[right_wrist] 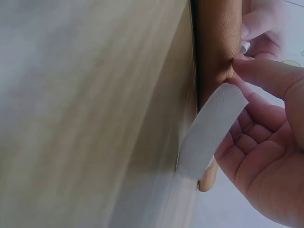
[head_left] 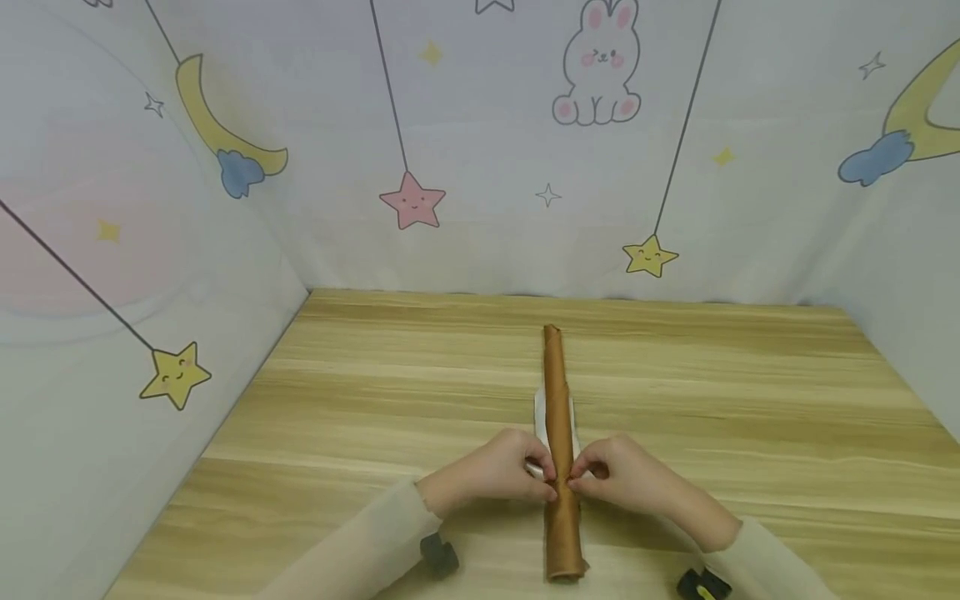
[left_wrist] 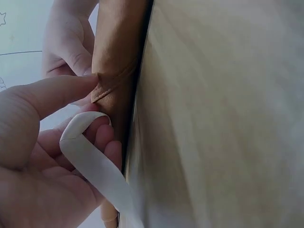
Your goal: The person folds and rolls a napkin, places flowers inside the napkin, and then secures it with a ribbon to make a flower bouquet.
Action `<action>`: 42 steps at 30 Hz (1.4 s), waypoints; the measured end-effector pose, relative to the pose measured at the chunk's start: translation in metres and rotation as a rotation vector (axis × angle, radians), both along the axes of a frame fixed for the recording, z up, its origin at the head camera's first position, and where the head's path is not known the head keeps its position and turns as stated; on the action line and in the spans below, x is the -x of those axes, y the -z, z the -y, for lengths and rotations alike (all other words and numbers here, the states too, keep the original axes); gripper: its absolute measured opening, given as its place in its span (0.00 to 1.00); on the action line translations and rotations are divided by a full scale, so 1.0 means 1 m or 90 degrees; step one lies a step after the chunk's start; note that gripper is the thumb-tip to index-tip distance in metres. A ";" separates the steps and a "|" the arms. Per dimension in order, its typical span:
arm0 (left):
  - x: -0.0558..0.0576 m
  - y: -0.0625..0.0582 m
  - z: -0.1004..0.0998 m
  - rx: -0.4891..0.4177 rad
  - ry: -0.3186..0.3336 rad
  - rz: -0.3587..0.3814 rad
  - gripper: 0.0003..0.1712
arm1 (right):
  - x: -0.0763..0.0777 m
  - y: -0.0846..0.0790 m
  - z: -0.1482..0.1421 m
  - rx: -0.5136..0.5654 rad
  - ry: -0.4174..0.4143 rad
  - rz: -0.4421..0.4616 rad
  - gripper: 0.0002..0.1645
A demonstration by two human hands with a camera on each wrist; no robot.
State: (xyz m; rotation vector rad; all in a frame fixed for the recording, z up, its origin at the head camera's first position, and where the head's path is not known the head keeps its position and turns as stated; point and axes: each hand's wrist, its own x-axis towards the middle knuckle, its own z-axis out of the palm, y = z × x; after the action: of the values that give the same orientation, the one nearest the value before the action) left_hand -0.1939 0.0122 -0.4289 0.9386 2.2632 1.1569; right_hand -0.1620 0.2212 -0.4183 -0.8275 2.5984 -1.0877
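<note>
A long brown rolled sheet [head_left: 557,417], smooth like leather, lies lengthwise in front of me on the wooden table. From the left, my left hand [head_left: 517,468] pinches the roll's surface between thumb and forefinger. A white ribbon [left_wrist: 97,164] loops over that hand's curled fingers beside the roll. My right hand [head_left: 618,475] pinches the roll from the opposite side, its thumb tip dimpling the brown material. Another length of white ribbon [right_wrist: 211,133] rises beside the roll to the right fingers. Beyond the hands in the head view, white strips show along both sides of the roll.
The wood-grain table [head_left: 420,358] meets a pale curtain [head_left: 495,242] printed with stars, moons and a rabbit at its back and sides. A dark wrist device [head_left: 438,556] sits by the left sleeve, with another [head_left: 703,585] by the right sleeve.
</note>
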 end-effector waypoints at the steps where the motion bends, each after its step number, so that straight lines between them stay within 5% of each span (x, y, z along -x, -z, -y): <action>1: -0.001 0.000 0.000 -0.002 0.005 -0.002 0.05 | -0.001 0.000 -0.001 0.002 -0.001 0.000 0.03; 9: -0.014 -0.003 0.004 -0.021 0.021 -0.004 0.17 | -0.011 -0.002 -0.004 0.009 0.006 -0.009 0.15; 16: -0.020 -0.004 0.004 0.056 0.033 -0.158 0.24 | -0.015 -0.001 -0.002 0.009 0.011 -0.031 0.17; 29: -0.022 -0.004 0.003 0.057 0.003 -0.179 0.16 | -0.016 0.001 0.001 0.000 0.000 -0.066 0.03; 42: -0.028 -0.004 0.001 0.040 0.018 -0.170 0.12 | -0.021 -0.001 0.002 0.001 -0.006 -0.045 0.04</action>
State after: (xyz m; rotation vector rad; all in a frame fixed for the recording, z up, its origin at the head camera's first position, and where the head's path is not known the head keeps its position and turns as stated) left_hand -0.1658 0.0115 -0.4253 1.1546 2.4686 0.9919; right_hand -0.1405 0.2191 -0.4171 -0.8933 2.6492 -1.0777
